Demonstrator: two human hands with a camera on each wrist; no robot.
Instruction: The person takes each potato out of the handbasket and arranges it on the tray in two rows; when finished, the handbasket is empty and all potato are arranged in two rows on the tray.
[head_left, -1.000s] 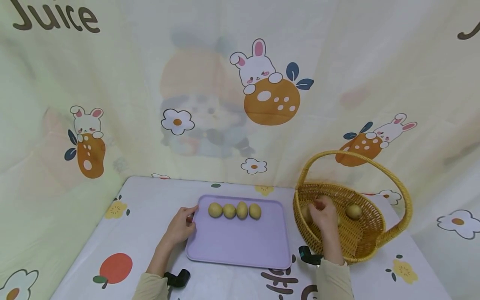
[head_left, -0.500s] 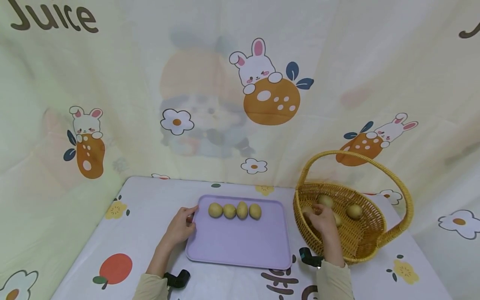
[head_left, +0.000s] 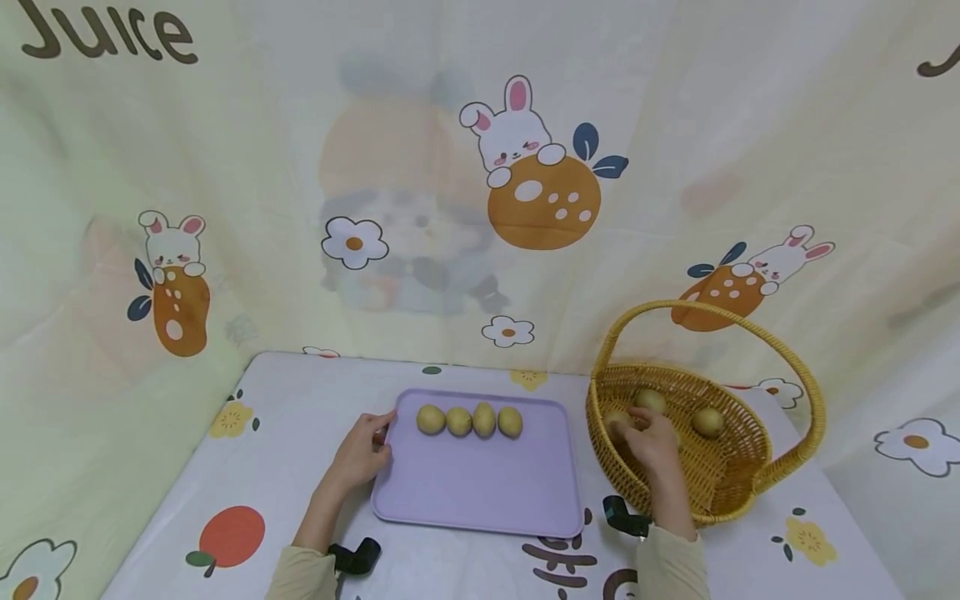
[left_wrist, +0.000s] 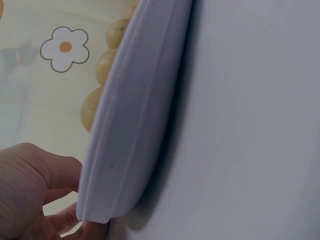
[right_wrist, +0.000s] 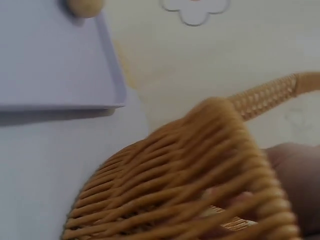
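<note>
In the head view my left hand (head_left: 363, 450) grips the left edge of a lilac rectangular tray (head_left: 480, 492), near its far corner. The left wrist view shows the thumb at the rim and other fingers lower at the tray's corner. Several potatoes (head_left: 484, 421) lie in a row along the tray's far side. Inside the wicker basket (head_left: 708, 492), my right hand (head_left: 652, 442) curls its fingers and thumb round a potato (head_left: 617, 422) by the left wall. Other potatoes, one at the back (head_left: 651, 402) and one at the right (head_left: 708, 422), lie in the basket; another is mostly behind the hand.
A tall arched handle (head_left: 795, 367) rises over the basket. The basket's woven wall (right_wrist: 175, 175) hides much of the right hand in the right wrist view. A patterned white cloth (head_left: 292, 400) covers the table, and a printed curtain (head_left: 420, 167) hangs behind.
My right hand has moved from the back of the basket toward the potato at the left wall, uncovering the rear potato. The left hand and tray stay still.
</note>
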